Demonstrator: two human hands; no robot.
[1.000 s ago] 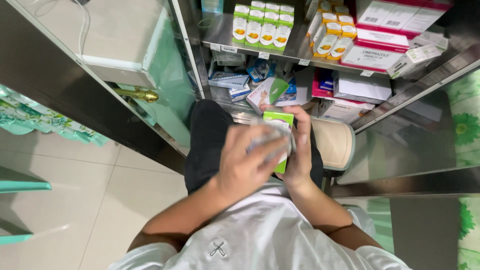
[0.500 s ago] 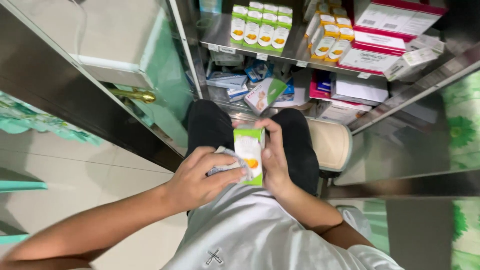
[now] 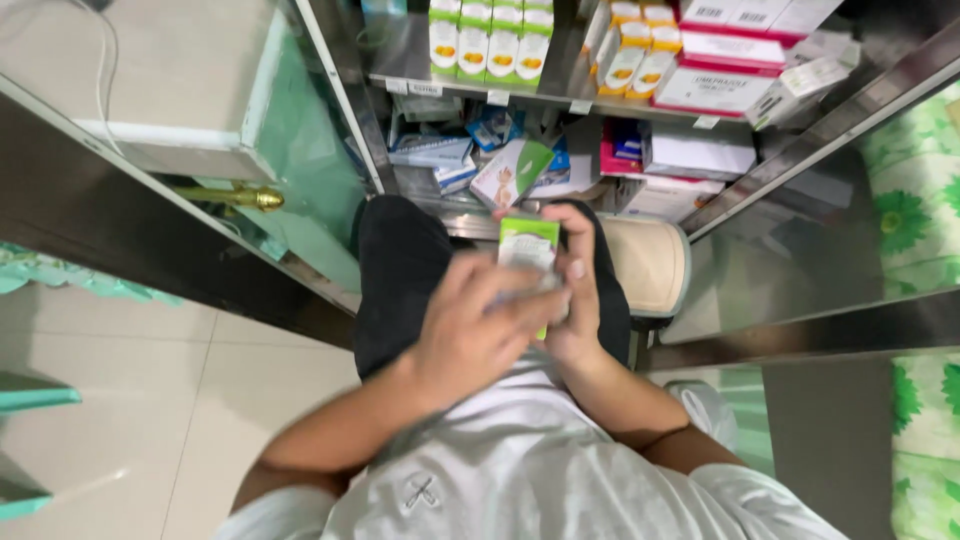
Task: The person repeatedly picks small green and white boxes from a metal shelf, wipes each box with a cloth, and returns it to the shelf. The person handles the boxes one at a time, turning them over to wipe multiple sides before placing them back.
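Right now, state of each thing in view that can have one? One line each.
green and white box: upright, held over the lap in both hands
left hand: curled over the box's lower part, blurred
right hand: gripping the box's right side
cabinet door: open
white and green boxes: standing in a row on the upper shelf
lower-shelf boxes: lying jumbled

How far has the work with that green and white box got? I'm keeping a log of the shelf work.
Done: rows of matching boxes already stand lined up on the upper shelf. In hand: the right hand holds one green and white box upright over the lap, and the left hand covers its lower part. Left: that box is not on any shelf, and the lower shelf's boxes lie jumbled.
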